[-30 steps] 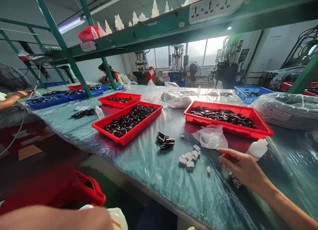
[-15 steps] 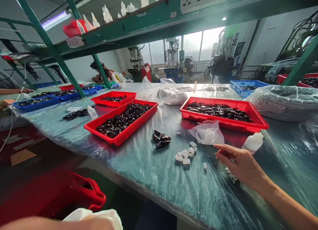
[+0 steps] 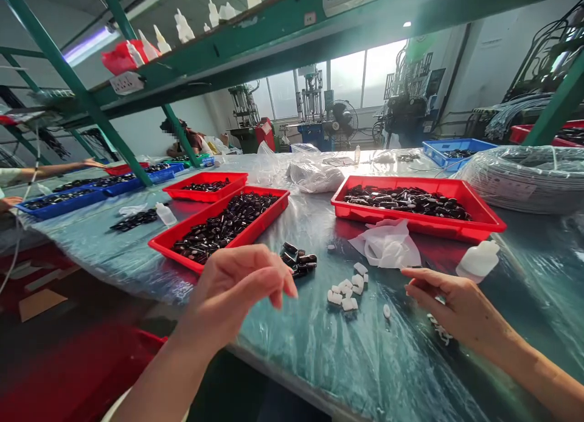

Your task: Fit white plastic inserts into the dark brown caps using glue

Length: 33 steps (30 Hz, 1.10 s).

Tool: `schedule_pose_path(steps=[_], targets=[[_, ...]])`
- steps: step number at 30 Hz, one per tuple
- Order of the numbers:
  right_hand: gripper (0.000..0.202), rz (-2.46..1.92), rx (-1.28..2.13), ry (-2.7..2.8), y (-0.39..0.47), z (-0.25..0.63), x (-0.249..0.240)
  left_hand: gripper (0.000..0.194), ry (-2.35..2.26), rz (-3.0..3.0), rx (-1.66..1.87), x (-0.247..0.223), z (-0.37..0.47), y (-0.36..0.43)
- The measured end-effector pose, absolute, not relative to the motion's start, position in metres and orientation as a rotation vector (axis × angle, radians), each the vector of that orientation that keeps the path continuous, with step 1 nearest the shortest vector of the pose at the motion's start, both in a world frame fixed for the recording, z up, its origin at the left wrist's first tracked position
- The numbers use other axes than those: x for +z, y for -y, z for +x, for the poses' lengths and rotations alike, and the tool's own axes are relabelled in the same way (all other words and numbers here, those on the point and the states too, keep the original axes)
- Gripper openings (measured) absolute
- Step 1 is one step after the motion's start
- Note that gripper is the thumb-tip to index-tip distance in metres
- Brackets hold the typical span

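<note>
My left hand [image 3: 241,291] hangs over the table's front part, fingers loosely bent downward and nothing visible in it. Just beyond its fingertips lies a small heap of shiny black pieces [image 3: 302,262], partly hidden by the hand. At the right, my right hand [image 3: 449,300] is low over the table, its thumb and index finger apart. A crumpled white cloth-like sheet [image 3: 387,244] lies just beyond that hand. Left of it are a cluster of small white blocks [image 3: 349,288] and a single white oval piece [image 3: 387,311]. Thin white bits [image 3: 438,329] show under its wrist side.
Red trays of black pieces stand at centre left [image 3: 269,218] and right [image 3: 410,225]. A white bottle [image 3: 478,259] lies near the right tray, a wrapped cable coil [image 3: 524,185] beyond. A green shelf [image 3: 219,60] crosses above. A co-worker's arm [image 3: 59,169] shows far left.
My left hand has risen from the bottom left edge to over the table by the black pieces. The white thing beside it is out of view. My right hand stays about the same.
</note>
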State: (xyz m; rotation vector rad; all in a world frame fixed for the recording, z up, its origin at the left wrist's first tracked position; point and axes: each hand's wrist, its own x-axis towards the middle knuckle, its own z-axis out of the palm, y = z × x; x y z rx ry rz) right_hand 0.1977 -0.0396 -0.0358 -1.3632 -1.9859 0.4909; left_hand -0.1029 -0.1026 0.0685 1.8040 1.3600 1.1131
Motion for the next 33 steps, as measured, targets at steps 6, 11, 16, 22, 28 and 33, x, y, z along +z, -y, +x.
schedule_pose_path(steps=[6, 11, 16, 22, 28, 33], targets=[[0.035, -1.357, 0.479, 2.024, 0.040, 0.198, -0.036, 0.040, -1.720, 2.097, 0.690, 0.020, -0.119, 0.011], [0.036, -1.373, 0.463, 2.020, 0.039, 0.197, -0.037, 0.035, -1.622, 2.252, 0.532, 0.001, -0.110, 0.000], [0.031, -1.324, 0.459, 2.050, 0.041, 0.195, -0.036, 0.027, -1.558, 2.385, 0.440, 0.003, -0.088, 0.019], [0.029, -1.301, 0.450, 2.052, 0.042, 0.195, -0.033, 0.026, -1.570, 2.449, 0.408, 0.000, -0.071, 0.023], [0.030, -1.287, 0.463, 2.031, 0.044, 0.192, -0.029, 0.026, -1.547, 2.442, 0.439, 0.016, -0.061, 0.016], [0.031, -1.268, 0.791, 1.929, 0.052, 0.186, -0.022, 0.025, -1.208, 2.066, 0.503, 0.046, -0.033, 0.014]])
